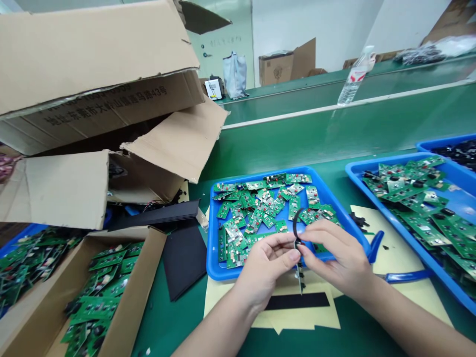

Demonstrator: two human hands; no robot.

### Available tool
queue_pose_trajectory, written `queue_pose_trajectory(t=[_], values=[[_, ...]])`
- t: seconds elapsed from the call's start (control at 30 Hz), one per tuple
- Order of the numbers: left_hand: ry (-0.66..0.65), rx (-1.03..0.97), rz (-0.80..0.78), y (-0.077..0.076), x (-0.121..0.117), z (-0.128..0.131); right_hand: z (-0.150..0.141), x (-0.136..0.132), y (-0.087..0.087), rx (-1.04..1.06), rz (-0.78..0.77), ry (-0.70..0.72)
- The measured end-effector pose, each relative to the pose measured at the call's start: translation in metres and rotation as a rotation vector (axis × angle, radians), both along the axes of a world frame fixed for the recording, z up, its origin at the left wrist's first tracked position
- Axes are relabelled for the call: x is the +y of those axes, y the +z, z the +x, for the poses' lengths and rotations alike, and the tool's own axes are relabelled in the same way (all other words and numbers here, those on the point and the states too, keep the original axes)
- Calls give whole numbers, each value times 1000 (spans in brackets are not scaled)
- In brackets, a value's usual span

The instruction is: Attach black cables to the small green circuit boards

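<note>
Circuit board (300,278) stood almost edge-on to me, pinched near its upper end between the thumb and fingers of my left hand (273,258). Its long axis ran nearly upright in my view, the free lower end pointing down towards a flat black strip (297,301) on the yellow paper (310,320). My right hand (340,253) was closed to a narrow pinch at the lower end of a curved black strip (296,223), where it met the board's top; from there the strip arched upward and bent over to the right.

Both hands were above the near edge of a blue tray (210,228) of loose green boards (256,220). A blue-handled tool (409,275) lay to the right of my right hand. To the left, an open cardboard box (143,292) holding more green boards stood on the green surface (163,320).
</note>
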State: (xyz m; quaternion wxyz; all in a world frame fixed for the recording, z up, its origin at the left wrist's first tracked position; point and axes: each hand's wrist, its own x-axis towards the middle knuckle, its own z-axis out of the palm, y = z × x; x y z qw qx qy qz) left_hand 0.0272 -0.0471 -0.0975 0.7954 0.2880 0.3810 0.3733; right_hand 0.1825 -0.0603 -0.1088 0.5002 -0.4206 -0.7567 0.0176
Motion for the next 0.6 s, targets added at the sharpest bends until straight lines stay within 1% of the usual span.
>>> queue_pose_trajectory(t=[0.1,0.2,0.3,0.47,0.6], values=[[-22,20,31,2,0,0,0,0,0,26,-26,37],[-39,34,52,3,1,-1,1,-1,2,99,-130,76],[-35,37,51,1,2,-1,2,-2,5,169,-229,89],[-6,68,93,-7,1,0,4,-2,10,196,-238,106],[6,99,132,-6,1,0,4,-3,13,183,-246,142]])
